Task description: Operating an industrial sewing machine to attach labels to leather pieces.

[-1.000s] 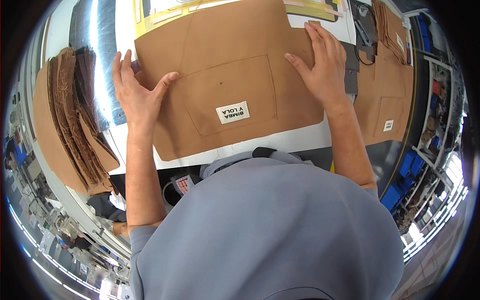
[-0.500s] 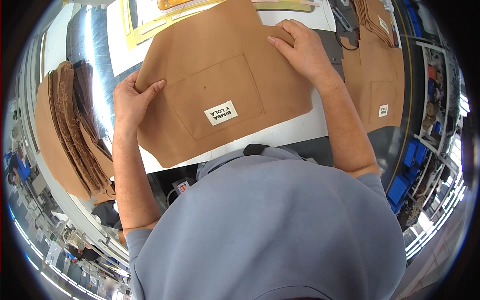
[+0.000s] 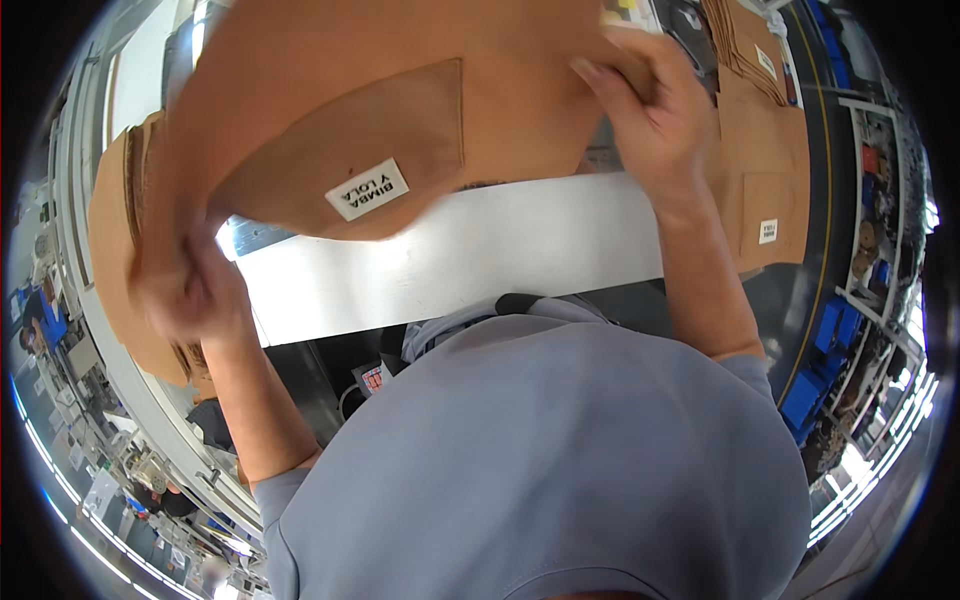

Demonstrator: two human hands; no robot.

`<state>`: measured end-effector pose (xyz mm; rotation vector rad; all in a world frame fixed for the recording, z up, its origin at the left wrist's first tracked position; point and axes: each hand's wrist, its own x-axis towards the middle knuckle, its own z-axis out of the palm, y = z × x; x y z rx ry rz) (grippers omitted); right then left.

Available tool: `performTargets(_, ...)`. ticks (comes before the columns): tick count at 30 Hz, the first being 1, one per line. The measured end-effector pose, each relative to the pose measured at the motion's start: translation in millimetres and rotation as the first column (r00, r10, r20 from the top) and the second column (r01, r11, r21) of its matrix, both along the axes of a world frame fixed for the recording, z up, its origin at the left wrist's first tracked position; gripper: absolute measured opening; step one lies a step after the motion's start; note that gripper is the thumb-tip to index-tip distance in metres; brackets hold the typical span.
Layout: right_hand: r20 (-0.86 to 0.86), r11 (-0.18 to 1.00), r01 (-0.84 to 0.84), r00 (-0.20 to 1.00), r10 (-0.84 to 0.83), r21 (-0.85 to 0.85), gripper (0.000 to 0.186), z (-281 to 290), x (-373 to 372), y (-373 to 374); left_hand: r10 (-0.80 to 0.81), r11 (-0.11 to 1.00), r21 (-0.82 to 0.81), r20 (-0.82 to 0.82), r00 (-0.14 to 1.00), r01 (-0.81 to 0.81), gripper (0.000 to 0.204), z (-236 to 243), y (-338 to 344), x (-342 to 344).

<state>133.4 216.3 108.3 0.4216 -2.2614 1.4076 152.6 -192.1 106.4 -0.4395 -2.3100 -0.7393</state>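
Note:
A brown fabric piece (image 3: 520, 80) is stretched between my hands, lifted off the white work surface (image 3: 480, 235). It carries a sewn patch pocket (image 3: 400, 125) with a small white label (image 3: 367, 190), and its near edge sags in the middle. My left hand (image 3: 205, 285), smeared by motion, grips the piece's left corner beside a stack of brown fabric (image 3: 112, 220). At the opposite side my right hand (image 3: 665, 120) pinches the edge, thumb and fingers closed on it.
Another brown piece with a pocket and label (image 3: 765, 150) lies to the right, with folded brown pieces (image 3: 745, 45) beyond it. Past the right table edge stands a shelf with blue bins (image 3: 815, 375). A long pale table edge (image 3: 215, 455) runs along the left.
The fabric has risen from the work surface, shifted left and begun to bend. My left hand has moved left and nearer my body; my right hand has moved slightly right.

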Motion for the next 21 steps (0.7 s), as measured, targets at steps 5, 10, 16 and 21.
performTargets(5, -0.145, 0.948, -0.141, 0.971, 0.188, 0.286, 0.015, 9.6, 36.7, 8.8, -0.227, 0.801, -0.552, 0.075, 0.971, 0.230, 0.024, 17.7, -8.6, 55.6)
performTargets(10, 0.069, 0.714, -0.339, 0.923, 0.379, 0.613, 0.012, -49.5, 69.3, 10.5, -0.093, 0.784, -0.584, 0.223, 0.971, 0.209, 0.014, -60.1, -6.3, 120.1)
performTargets(16, 0.118, 0.714, -0.344, 0.930, 0.347, 0.610, 0.012, -77.7, 72.7, 3.2, 0.046, 0.796, -0.595, 0.234, 0.971, 0.106, 0.012, -86.9, 5.8, 124.8)
performTargets(21, 0.123, 0.706, -0.348, 0.929, 0.350, 0.617, 0.010, -82.1, 72.6, 7.2, 0.049, 0.819, -0.566, 0.231, 0.972, 0.093, 0.017, -88.8, 5.2, 125.0)
